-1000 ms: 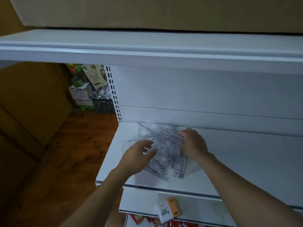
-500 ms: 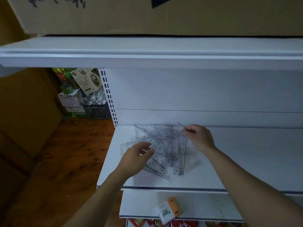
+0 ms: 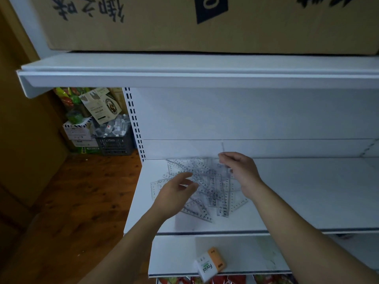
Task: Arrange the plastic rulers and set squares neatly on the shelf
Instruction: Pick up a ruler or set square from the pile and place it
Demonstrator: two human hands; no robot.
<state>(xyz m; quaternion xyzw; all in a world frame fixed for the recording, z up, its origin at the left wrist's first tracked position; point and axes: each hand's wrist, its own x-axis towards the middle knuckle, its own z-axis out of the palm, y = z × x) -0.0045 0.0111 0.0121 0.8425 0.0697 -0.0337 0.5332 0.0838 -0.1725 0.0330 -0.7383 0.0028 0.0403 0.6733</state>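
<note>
Three white shelves, wooden floor.

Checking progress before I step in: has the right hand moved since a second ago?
Yes. The right hand has gone from the pile of clear plastic rulers back toward the white back panel, pinching one clear ruler.

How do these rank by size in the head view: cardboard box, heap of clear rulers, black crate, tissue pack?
Cardboard box
heap of clear rulers
black crate and tissue pack look alike; the pack is nearer the camera, so unranked.
</note>
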